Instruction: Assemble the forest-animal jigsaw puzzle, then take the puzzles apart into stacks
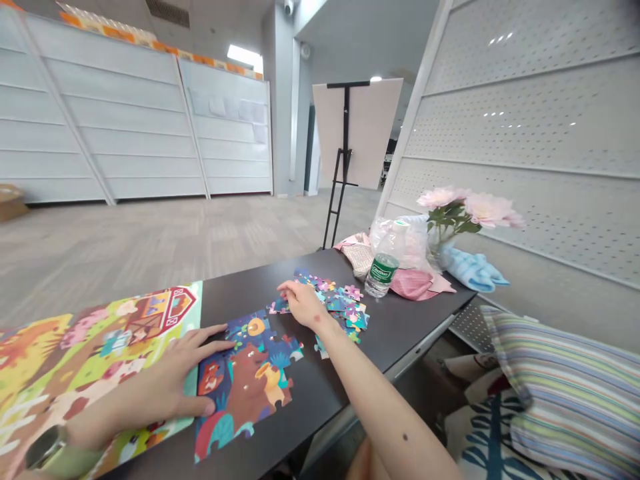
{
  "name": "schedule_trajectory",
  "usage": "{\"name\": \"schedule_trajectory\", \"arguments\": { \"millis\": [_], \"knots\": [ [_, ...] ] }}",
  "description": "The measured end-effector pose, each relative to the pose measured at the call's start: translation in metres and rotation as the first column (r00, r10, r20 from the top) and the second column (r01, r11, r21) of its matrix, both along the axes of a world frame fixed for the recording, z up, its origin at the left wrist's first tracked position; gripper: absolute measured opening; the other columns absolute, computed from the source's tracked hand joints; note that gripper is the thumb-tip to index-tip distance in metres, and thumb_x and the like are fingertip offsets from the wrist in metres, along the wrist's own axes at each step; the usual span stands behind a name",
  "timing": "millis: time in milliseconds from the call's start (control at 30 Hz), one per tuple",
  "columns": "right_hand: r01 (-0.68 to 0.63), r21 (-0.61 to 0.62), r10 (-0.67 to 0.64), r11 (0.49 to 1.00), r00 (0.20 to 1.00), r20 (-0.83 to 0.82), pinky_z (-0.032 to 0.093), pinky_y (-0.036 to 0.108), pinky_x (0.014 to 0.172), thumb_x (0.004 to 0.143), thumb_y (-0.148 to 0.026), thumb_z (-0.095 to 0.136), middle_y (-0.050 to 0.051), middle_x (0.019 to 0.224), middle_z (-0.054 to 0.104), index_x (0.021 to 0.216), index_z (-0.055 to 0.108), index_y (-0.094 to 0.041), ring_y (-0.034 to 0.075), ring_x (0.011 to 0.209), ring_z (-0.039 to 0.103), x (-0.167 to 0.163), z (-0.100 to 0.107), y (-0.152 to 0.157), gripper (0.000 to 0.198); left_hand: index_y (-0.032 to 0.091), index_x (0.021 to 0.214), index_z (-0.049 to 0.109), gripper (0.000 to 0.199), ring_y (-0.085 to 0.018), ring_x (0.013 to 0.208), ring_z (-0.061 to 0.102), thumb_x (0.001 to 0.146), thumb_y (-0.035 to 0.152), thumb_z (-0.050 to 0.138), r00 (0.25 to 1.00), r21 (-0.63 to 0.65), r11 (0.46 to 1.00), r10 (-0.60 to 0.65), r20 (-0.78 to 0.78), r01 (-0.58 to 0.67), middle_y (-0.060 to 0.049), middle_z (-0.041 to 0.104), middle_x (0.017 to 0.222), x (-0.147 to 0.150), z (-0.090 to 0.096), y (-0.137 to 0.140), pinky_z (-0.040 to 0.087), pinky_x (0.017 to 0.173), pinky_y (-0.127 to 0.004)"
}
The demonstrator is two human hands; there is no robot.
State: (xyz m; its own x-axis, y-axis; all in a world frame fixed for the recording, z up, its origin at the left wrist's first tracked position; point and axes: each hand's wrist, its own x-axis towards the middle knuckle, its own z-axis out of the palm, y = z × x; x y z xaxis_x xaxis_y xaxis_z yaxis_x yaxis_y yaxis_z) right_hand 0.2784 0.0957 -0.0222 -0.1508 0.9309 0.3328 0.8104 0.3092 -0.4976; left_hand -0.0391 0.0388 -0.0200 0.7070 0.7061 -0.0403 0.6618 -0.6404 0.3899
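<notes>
A partly joined jigsaw puzzle (247,390) with a brown bear on a dark blue background lies on the dark table. My left hand (183,373) is spread flat, its thumb and fingertips at the puzzle's left edge and its palm over a colourful farm picture (145,333). My right hand (303,303) is above a heap of loose puzzle pieces (345,303), palm down with fingers bent together. Whatever is between those fingers is hidden. Some puzzle pieces show just below and left of the right hand.
Behind the pieces stands a water bottle (383,270) with a green label. Pink cloth (415,283), pink flowers (487,210) and a blue cloth (475,267) crowd the table's right end. A striped cushion (575,387) lies at right; an easel (345,133) stands beyond.
</notes>
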Motion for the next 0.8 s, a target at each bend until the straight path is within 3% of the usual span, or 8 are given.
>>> {"name": "schedule_trajectory", "arguments": {
  "millis": [133, 200, 267, 367, 467, 567, 800],
  "knots": [
    [0.249, 0.009, -0.249, 0.969, 0.968, 0.02, 0.035, 0.043, 0.11, 0.087, -0.01, 0.046, 0.012, 0.138, 0.059, 0.133, 0.06, -0.019, 0.026, 0.13, 0.05, 0.01, 0.001, 0.0, 0.049, 0.04, 0.146, 0.044, 0.079, -0.043, 0.142, 0.03, 0.075, 0.064, 0.072, 1.0, -0.035, 0.999, 0.0, -0.024, -0.001, -0.006, 0.027, 0.161, 0.004, 0.006, -0.002, 0.032, 0.113, -0.058],
    [0.358, -0.012, -0.358, 0.934, 0.933, 0.031, 0.032, 0.052, 0.109, 0.086, -0.015, 0.05, 0.019, 0.14, 0.056, 0.133, 0.06, -0.014, 0.034, 0.133, 0.045, 0.019, -0.001, 0.0, 0.047, 0.038, 0.146, 0.045, 0.082, -0.043, 0.143, 0.03, 0.073, 0.066, 0.073, 1.0, -0.04, 0.999, 0.006, -0.02, -0.007, -0.007, 0.027, 0.161, 0.005, 0.008, -0.003, 0.031, 0.114, -0.058],
    [0.395, -0.043, -0.393, 0.918, 0.919, 0.042, 0.035, 0.052, 0.105, 0.087, -0.018, 0.052, 0.018, 0.129, 0.064, 0.121, 0.068, -0.016, 0.036, 0.125, 0.052, 0.026, -0.005, 0.002, 0.038, 0.037, 0.145, 0.047, 0.085, -0.043, 0.142, 0.03, 0.071, 0.067, 0.075, 1.0, -0.041, 0.999, 0.018, -0.014, -0.018, -0.008, 0.029, 0.16, 0.005, 0.01, -0.004, 0.03, 0.114, -0.059],
    [0.377, -0.066, -0.376, 0.924, 0.926, 0.035, 0.041, 0.044, 0.1, 0.085, -0.019, 0.055, 0.011, 0.111, 0.073, 0.101, 0.074, -0.023, 0.03, 0.112, 0.062, 0.032, -0.009, 0.007, 0.025, 0.037, 0.145, 0.047, 0.086, -0.044, 0.141, 0.032, 0.069, 0.065, 0.077, 0.999, -0.036, 0.999, 0.033, 0.014, -0.033, -0.007, 0.033, 0.158, 0.006, 0.012, -0.005, 0.032, 0.114, -0.059],
    [0.336, -0.057, -0.336, 0.94, 0.942, -0.006, 0.042, 0.039, 0.099, 0.082, -0.013, 0.057, 0.007, 0.105, 0.075, 0.093, 0.074, -0.024, 0.026, 0.106, 0.066, 0.033, -0.011, 0.011, 0.024, 0.037, 0.144, 0.048, 0.087, -0.044, 0.142, 0.032, 0.068, 0.062, 0.08, 0.999, -0.045, 0.998, 0.04, 0.019, -0.039, -0.008, 0.032, 0.158, 0.006, 0.013, -0.007, 0.031, 0.114, -0.06],
    [0.276, -0.03, -0.278, 0.961, 0.957, -0.088, 0.045, 0.036, 0.097, 0.08, -0.011, 0.056, 0.006, 0.103, 0.075, 0.095, 0.073, -0.022, 0.022, 0.098, 0.069, 0.031, -0.01, 0.013, 0.025, 0.036, 0.144, 0.048, 0.086, -0.043, 0.143, 0.03, 0.068, 0.059, 0.081, 0.999, -0.055, 0.998, 0.043, 0.007, -0.043, -0.008, 0.031, 0.159, 0.008, 0.016, -0.008, 0.029, 0.115, -0.059],
    [0.159, 0.021, -0.144, 0.987, 0.936, -0.322, 0.056, 0.03, 0.074, 0.084, -0.024, 0.053, 0.004, 0.094, 0.077, 0.107, 0.067, -0.021, 0.019, 0.081, 0.074, 0.023, -0.005, 0.013, 0.027, 0.035, 0.145, 0.047, 0.087, -0.043, 0.144, 0.028, 0.069, 0.059, 0.08, 0.998, -0.069, 0.996, 0.054, -0.012, -0.054, -0.008, 0.029, 0.16, 0.01, 0.018, -0.008, 0.026, 0.117, -0.059]
  ]
}}
